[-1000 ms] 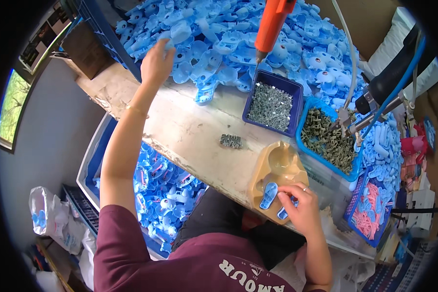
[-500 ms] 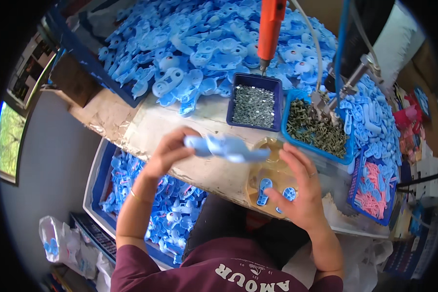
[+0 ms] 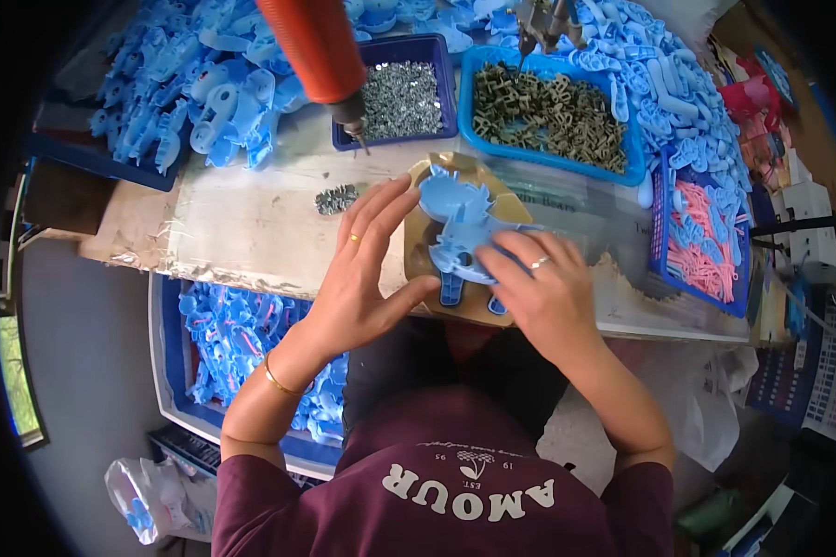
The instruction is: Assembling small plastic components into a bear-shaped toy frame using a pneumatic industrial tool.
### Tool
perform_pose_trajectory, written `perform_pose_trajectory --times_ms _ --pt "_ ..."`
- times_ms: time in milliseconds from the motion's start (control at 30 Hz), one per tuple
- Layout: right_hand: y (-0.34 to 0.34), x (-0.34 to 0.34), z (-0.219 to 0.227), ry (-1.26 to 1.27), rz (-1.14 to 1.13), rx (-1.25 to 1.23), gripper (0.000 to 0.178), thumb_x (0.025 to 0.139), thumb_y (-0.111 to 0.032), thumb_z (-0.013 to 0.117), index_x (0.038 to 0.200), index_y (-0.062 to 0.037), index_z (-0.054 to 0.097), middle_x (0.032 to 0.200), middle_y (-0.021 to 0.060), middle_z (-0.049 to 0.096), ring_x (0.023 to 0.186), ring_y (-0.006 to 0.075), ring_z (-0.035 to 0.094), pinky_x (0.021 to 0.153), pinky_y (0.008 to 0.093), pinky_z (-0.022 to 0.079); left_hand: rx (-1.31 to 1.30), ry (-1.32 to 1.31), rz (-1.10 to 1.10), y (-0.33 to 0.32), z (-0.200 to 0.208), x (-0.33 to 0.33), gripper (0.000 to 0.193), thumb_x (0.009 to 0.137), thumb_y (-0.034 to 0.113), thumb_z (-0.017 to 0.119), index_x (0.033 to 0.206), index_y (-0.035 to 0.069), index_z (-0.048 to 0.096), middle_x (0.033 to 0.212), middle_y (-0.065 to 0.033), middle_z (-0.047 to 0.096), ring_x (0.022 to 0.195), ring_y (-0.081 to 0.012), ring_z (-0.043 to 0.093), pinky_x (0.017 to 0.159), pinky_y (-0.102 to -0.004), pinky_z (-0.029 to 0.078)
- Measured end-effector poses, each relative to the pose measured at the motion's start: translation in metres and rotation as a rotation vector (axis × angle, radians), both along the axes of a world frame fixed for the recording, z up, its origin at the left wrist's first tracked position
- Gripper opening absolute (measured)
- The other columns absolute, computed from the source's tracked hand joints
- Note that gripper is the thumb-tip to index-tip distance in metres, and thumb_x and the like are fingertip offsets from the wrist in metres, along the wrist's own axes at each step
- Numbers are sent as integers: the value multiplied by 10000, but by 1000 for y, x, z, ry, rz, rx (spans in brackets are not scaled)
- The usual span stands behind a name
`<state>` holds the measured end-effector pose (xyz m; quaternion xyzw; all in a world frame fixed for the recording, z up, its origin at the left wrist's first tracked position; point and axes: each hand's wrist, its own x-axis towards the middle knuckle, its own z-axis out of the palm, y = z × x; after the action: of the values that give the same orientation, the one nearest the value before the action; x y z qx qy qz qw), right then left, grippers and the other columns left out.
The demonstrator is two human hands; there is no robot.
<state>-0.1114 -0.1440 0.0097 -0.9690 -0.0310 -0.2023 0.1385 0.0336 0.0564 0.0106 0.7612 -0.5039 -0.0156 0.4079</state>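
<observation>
One blue shell (image 3: 462,223) lies on the tan block (image 3: 509,209), whose moulded surface probably steadies it. The right hand's (image 3: 546,292) bent fingers touch its lower edge; whether they pinch, I cannot tell. The left hand's (image 3: 367,265) fingers spread wide beside it. The navy tray (image 3: 449,88) holds silver bits (image 3: 401,97); the light-blue tray (image 3: 634,153), brownish clips (image 3: 548,116).

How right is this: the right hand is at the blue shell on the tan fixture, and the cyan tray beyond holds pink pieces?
Not quite: the head view shows brownish pieces in the cyan tray, not pink. The right hand is at the blue shell on the tan fixture.
</observation>
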Motion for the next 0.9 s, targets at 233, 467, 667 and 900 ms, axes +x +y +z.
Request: perform_pose_trajectory --times_ms 233,467,667,900 --pt "-8 -15 23 134 -6 44 561 721 -253 839 1232 -109 659 1311 59 604 1196 301 555 979 446 446 90 -76 -89 -7 -18 -12 857 778 291 833 1503 83 425 1582 -172 367 1453 -426 322 1180 -522 309" --pt "-30 -23 4 196 -85 251 641 730 -208 829 1314 -65 607 1203 109 593 1126 327 565 963 455 453 183 -228 -132 -35 -16 -18 734 829 348 771 1444 70 482 1520 -134 447 1427 -375 370 1187 -538 284" --pt "-20 -18 10 181 -145 46 602 715 -260 839 1258 -95 638 1118 59 606 1055 260 578 888 411 421 185 -236 -156 -44 -21 -19 668 818 294 769 1402 67 536 1445 -114 532 1362 -360 456 1162 -517 328" --pt "-22 -18 11 214 -141 -9 600 725 -281 843 1257 -98 634 1061 36 593 1034 241 581 877 395 395 146 -271 -159 -49 -19 -20 642 799 263 778 1362 36 568 1387 -122 567 1291 -348 503 1086 -483 411"
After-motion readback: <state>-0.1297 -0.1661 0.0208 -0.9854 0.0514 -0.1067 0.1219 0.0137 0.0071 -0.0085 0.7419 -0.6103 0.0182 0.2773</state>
